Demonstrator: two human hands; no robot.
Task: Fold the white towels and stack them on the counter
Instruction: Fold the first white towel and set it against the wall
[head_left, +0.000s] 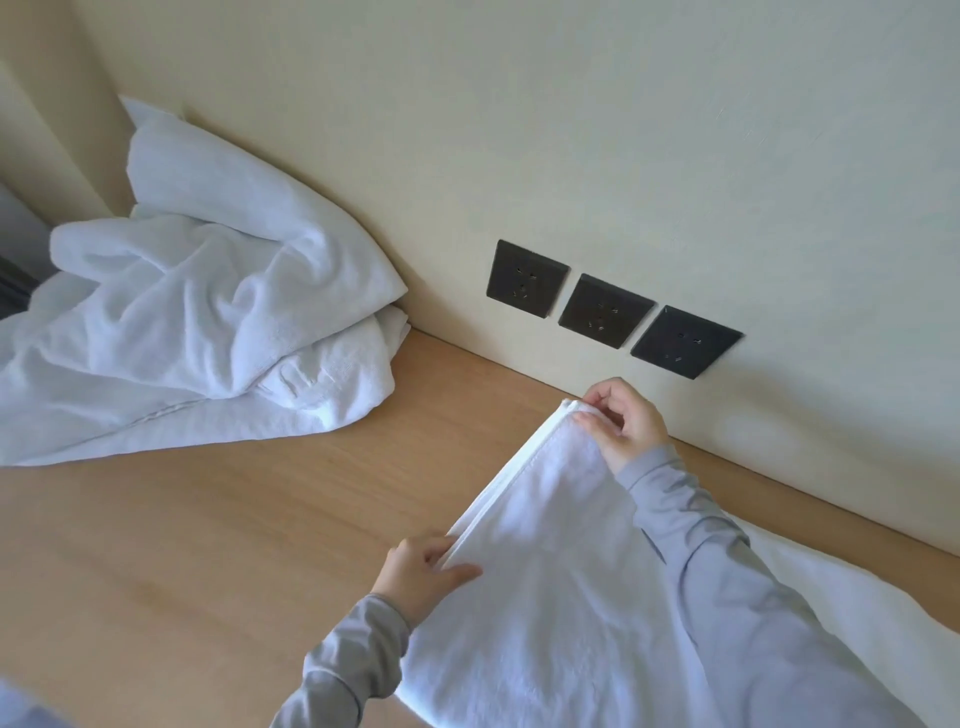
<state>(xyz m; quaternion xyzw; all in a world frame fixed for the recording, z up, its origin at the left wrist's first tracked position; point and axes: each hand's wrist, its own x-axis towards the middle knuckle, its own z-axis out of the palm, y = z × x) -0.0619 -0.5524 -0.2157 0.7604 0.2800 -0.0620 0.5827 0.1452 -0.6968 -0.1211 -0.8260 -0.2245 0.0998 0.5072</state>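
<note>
towel pile (197, 312) left on counter (208, 545) | sockets (605, 312) on wall behind

Cream wall (571, 130), three dark sockets (605, 310) in a row, light wooden counter (208, 519)

No readable text, labels, brands, numbers or signs anywhere.

Bright, soft, even light; source out of frame. Faint shadows under the towel pile (208, 312) and on the wall (675, 156) near the right hand (623, 421), with a pale glow patch beside it. No hard glare. Edges bend from the wide angle; bottom-left corner blurred, overall slightly soft.
</note>
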